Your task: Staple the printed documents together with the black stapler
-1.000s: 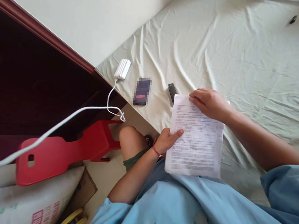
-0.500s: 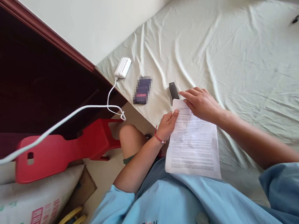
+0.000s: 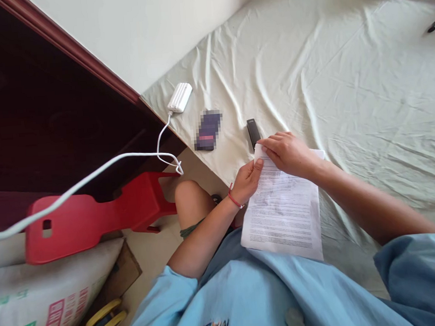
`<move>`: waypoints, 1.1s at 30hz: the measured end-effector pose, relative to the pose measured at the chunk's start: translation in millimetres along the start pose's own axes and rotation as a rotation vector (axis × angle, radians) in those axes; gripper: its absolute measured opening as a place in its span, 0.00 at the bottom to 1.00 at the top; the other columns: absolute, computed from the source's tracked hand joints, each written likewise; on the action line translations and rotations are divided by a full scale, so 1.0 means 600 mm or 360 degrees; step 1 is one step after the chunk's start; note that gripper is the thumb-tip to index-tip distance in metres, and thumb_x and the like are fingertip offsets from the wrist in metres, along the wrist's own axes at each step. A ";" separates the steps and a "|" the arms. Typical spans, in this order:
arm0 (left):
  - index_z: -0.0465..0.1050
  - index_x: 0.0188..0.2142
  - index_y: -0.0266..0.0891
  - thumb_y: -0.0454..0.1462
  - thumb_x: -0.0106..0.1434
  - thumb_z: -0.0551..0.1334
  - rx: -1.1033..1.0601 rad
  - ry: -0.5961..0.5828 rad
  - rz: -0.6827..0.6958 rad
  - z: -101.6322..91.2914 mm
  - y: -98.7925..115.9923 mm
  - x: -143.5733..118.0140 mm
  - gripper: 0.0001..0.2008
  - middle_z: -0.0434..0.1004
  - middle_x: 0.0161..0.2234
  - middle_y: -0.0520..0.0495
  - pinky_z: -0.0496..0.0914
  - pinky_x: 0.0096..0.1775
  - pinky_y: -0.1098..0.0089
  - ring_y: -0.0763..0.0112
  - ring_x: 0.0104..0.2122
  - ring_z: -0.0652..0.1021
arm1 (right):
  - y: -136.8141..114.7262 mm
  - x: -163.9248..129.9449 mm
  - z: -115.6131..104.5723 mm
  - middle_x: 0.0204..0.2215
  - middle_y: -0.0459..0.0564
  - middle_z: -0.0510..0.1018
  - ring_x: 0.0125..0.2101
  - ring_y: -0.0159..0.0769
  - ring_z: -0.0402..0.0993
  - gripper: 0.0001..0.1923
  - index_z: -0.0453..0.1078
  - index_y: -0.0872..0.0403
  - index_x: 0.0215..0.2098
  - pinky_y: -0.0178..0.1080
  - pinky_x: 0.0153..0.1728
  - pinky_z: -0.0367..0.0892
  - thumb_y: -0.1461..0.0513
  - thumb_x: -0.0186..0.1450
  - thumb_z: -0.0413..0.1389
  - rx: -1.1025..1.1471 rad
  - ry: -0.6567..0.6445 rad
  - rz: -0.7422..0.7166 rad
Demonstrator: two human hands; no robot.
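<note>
Both my left hand (image 3: 246,180) and right hand (image 3: 287,153) pinch the top left corner of the papers (image 3: 284,213), which lie at the bed (image 3: 345,74) edge. I'd square the sheets and keep that corner tight, clear of the small black stick (image 3: 253,132).

This is looking like a bedroom in a home. A big bed (image 3: 346,84) with a wrinkly sheet is sitting by a wall (image 3: 148,28), and a red stool (image 3: 94,216) is lying nearby.
</note>
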State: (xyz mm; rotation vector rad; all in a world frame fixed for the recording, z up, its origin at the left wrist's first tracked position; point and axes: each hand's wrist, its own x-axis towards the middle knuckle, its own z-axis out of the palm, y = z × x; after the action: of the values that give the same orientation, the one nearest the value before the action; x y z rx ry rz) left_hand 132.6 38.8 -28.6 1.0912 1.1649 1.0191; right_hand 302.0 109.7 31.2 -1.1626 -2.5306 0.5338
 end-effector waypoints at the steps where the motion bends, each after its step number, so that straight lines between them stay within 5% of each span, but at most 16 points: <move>1: 0.79 0.39 0.36 0.67 0.65 0.60 0.0024 0.0001 0.0012 0.000 0.001 -0.001 0.34 0.82 0.34 0.46 0.70 0.38 0.66 0.63 0.36 0.78 | 0.000 0.001 -0.001 0.47 0.59 0.86 0.45 0.50 0.80 0.23 0.77 0.57 0.57 0.49 0.51 0.68 0.59 0.78 0.43 0.0046 -0.0016 -0.0008; 17: 0.73 0.30 0.38 0.62 0.70 0.59 0.0244 0.0061 0.0097 0.003 0.009 -0.003 0.30 0.72 0.26 0.50 0.62 0.33 0.67 0.69 0.29 0.69 | -0.001 0.018 0.006 0.36 0.52 0.84 0.35 0.39 0.77 0.15 0.77 0.54 0.37 0.41 0.40 0.67 0.56 0.73 0.52 0.0656 0.0108 0.0049; 26: 0.75 0.33 0.38 0.66 0.64 0.63 -0.0111 0.0089 -0.0022 -0.002 -0.010 0.003 0.32 0.75 0.27 0.50 0.66 0.35 0.67 0.67 0.31 0.73 | 0.000 0.014 0.002 0.38 0.56 0.84 0.39 0.46 0.79 0.19 0.74 0.53 0.40 0.46 0.43 0.64 0.57 0.78 0.42 0.0072 -0.0063 0.0009; 33: 0.76 0.34 0.38 0.64 0.66 0.63 -0.0067 0.0208 -0.0019 0.001 -0.013 0.011 0.30 0.77 0.29 0.50 0.68 0.38 0.67 0.67 0.35 0.75 | 0.012 0.009 0.009 0.38 0.54 0.84 0.39 0.45 0.79 0.18 0.75 0.52 0.40 0.44 0.43 0.65 0.57 0.77 0.44 0.0084 -0.0118 0.0056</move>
State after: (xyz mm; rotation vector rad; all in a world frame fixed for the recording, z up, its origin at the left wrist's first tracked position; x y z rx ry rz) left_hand 134.4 43.6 -37.4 0.9955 1.2470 1.1145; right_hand 301.2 117.5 23.8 -1.1911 -2.5454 0.6599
